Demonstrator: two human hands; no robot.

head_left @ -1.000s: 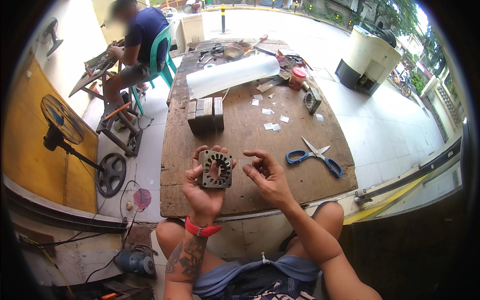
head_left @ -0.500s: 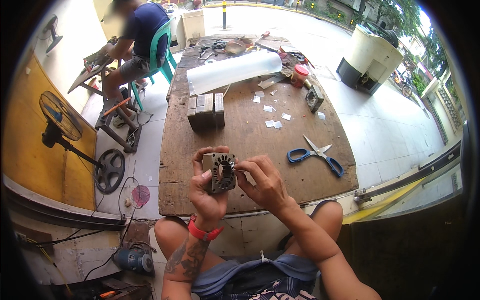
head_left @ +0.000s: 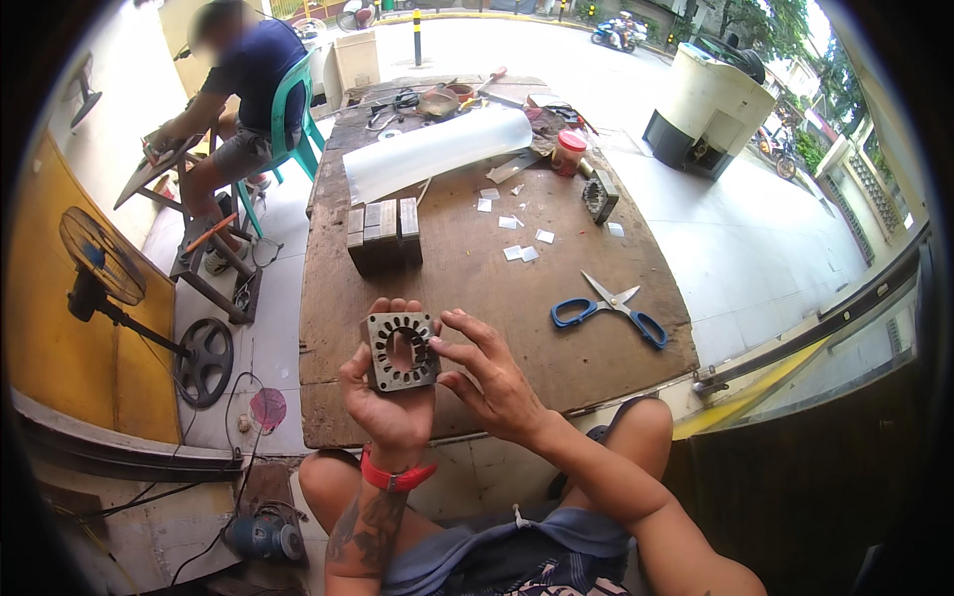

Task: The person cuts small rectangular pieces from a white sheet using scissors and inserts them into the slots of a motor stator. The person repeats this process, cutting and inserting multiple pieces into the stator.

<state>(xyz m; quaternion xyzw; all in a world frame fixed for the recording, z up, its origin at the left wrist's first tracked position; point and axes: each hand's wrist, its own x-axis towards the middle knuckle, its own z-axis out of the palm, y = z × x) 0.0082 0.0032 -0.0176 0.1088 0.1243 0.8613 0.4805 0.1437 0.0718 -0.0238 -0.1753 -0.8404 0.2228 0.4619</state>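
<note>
Head view takes in a wooden table [head_left: 477,288], with a plastic roll [head_left: 442,156] across its far part and stacked metal blocks [head_left: 386,250] nearer. Over the near edge, the left hand [head_left: 391,407] grips a slotted block from below and behind, thumb along its left side. The right hand [head_left: 500,392] is half open, fingertips at that block's right edge; whether they pinch anything, I cannot tell. Scissors [head_left: 608,302] lie open to the right. The slotted block [head_left: 384,383] turns its slotted face toward the wearer; nearly square, it shows no clear long axis, and its round hole faces the camera. The step looks like fingertip work at the right-hand slots, calling next for a steady left grip and careful aim. Small film pieces [head_left: 545,236] lie beyond.
</note>
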